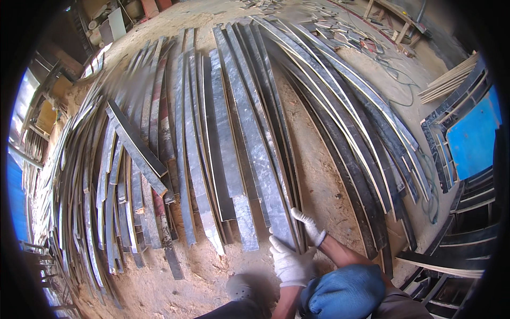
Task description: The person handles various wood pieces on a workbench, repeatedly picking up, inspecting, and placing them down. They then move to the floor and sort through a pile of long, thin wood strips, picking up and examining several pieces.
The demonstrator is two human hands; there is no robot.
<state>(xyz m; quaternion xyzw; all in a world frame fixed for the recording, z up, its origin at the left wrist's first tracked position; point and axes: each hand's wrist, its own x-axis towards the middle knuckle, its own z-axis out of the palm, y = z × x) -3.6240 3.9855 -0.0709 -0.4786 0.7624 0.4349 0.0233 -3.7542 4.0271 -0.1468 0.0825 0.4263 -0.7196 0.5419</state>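
Observation:
Long, dark-faced plywood strips lie side by side on the ground, their near ends toward me. Both my hands wear whitish gloves. At the near end of one wide strip (264, 159), my left hand (291, 261) is closed round the end, its thumb on the face. My right hand (309, 228) is closed against the right edges of the same strip and the narrow strips (289, 175) standing on edge beside it; its lower fingers are partly hidden.
More strips (340, 122) with pale edges curve away on the right, past bare ground. Two short pieces (136, 146) lie slantwise across the left rows. Dark slatted stacks (451, 239) and a blue panel (474, 135) stand at the right. Scraps (345, 37) litter the far floor.

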